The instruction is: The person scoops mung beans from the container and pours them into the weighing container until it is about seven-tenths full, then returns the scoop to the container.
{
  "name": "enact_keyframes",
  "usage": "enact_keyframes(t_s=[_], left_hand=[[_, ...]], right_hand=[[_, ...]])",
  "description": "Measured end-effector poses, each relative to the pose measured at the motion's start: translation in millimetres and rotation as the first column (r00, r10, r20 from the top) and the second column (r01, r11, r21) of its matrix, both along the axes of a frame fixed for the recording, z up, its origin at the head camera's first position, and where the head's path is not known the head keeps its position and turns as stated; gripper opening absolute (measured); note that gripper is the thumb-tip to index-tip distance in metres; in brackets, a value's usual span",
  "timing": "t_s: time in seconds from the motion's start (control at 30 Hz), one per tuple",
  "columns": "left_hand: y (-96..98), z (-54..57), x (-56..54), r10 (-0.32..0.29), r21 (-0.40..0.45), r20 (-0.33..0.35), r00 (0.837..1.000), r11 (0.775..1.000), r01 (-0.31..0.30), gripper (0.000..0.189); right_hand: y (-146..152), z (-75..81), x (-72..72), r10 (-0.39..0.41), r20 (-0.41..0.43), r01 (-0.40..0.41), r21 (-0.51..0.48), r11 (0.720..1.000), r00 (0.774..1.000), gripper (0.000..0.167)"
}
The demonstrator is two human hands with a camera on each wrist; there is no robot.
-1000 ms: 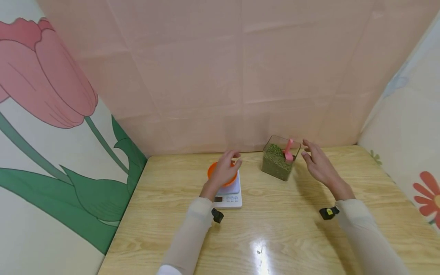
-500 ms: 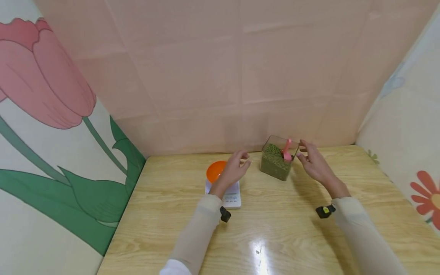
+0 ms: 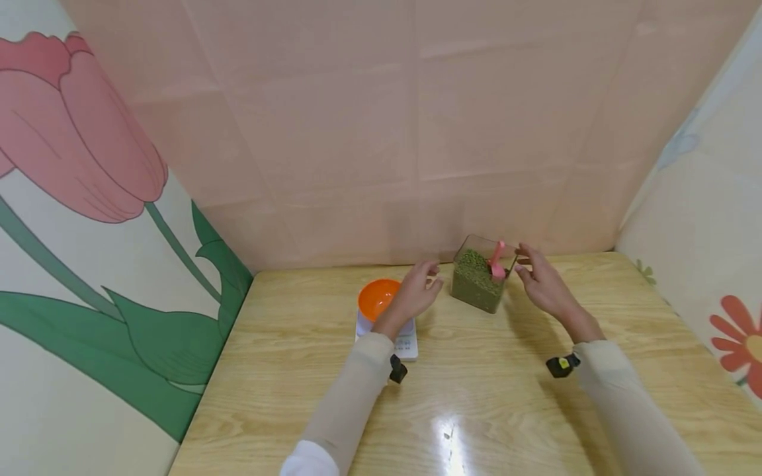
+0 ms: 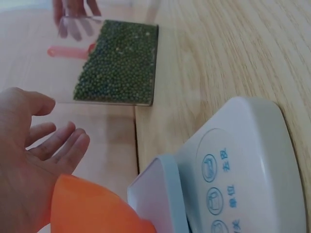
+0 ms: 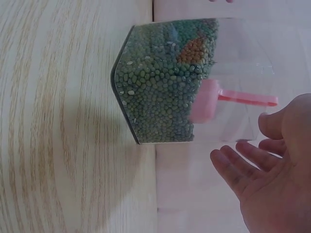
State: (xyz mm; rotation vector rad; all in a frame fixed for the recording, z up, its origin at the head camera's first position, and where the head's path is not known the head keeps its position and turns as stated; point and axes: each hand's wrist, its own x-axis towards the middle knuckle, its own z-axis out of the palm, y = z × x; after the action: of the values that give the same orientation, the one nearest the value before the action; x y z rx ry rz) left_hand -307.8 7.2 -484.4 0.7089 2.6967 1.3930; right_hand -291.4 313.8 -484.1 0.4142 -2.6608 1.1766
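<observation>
A clear box of small green beans stands near the back of the table, with a pink scoop stuck in the beans, handle up. At the box's right rim is my right hand, thumb and fingers spread; whether they touch the wall I cannot tell. My left hand hovers between the box and an orange bowl, fingers loosely bent around nothing. The bowl sits on a white kitchen scale, partly hidden behind my left wrist in the head view.
The wooden table ends at a pink-covered back wall just behind the box. Painted walls with a tulip and a red flower border the left and right sides.
My left hand has moved right, from over the orange bowl toward the box. My right hand has come slightly left to the box's rim. Box, scoop and scale stay put.
</observation>
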Motion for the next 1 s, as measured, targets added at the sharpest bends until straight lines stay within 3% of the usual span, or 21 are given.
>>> enact_keyframes(t_s=[0.3, 0.53, 0.8, 1.0], left_hand=[[12.3, 4.7, -0.9, 0.001, -0.021, 0.010, 1.000, 1.000, -0.001, 0.049], [24.5, 0.8, -3.9, 0.047, -0.070, 0.019, 0.999, 0.997, -0.046, 0.055], [37.2, -1.6, -6.5, 0.015, -0.087, 0.020, 1.000, 0.996, -0.013, 0.063], [44.5, -1.3, -5.8, -0.012, -0.054, 0.044, 0.999, 0.998, 0.015, 0.067]], right_hand=[[-1.1, 1.1, -0.8, -0.002, 0.042, 0.002, -0.001, 1.000, 0.999, 0.060], [-4.7, 1.7, 0.3, 0.009, 0.072, -0.008, -0.012, 1.000, 0.997, 0.062], [-4.9, -0.2, 0.2, 0.020, 0.107, -0.016, -0.032, 0.999, 0.994, 0.062], [-4.9, -0.3, 1.7, 0.013, 0.133, -0.010, -0.025, 1.000, 0.991, 0.062]])
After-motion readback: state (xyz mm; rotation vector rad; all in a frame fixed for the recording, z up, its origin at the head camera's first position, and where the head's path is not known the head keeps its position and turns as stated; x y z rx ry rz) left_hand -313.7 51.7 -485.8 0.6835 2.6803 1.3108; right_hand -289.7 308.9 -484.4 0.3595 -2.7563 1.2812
